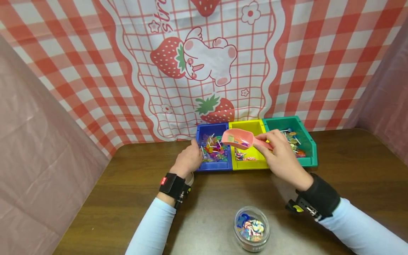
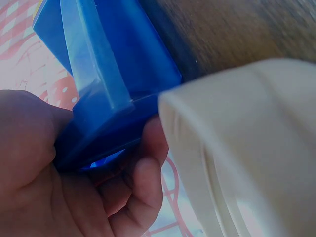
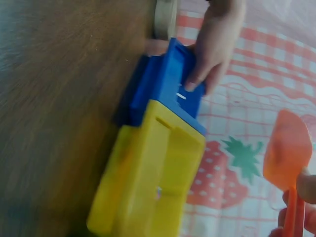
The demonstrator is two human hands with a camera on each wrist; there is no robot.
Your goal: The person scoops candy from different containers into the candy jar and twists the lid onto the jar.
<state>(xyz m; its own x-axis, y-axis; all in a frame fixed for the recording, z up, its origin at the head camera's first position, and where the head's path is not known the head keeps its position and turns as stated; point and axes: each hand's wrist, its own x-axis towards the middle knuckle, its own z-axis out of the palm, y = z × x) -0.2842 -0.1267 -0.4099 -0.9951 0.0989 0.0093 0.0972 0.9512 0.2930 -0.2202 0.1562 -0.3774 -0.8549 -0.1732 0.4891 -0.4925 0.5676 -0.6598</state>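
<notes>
My right hand grips the handle of a pink scoop, which hangs over the blue and yellow bins with some colourful pieces in it. Beneath it, the blue bin holds see-through coloured pieces and small lollipop shapes. The yellow bin has striped candy-like pieces. At the left side, my left hand holds the blue bin's wall; in the left wrist view its thumb and curled fingers lie around the blue plastic. A whitish round lid-like piece sits close by that hand.
A green bin with more small pieces adjoins the yellow one at the right. Nearer on the wooden table stands a clear jar with several charms inside. A strawberry-print cloth hangs behind the bins.
</notes>
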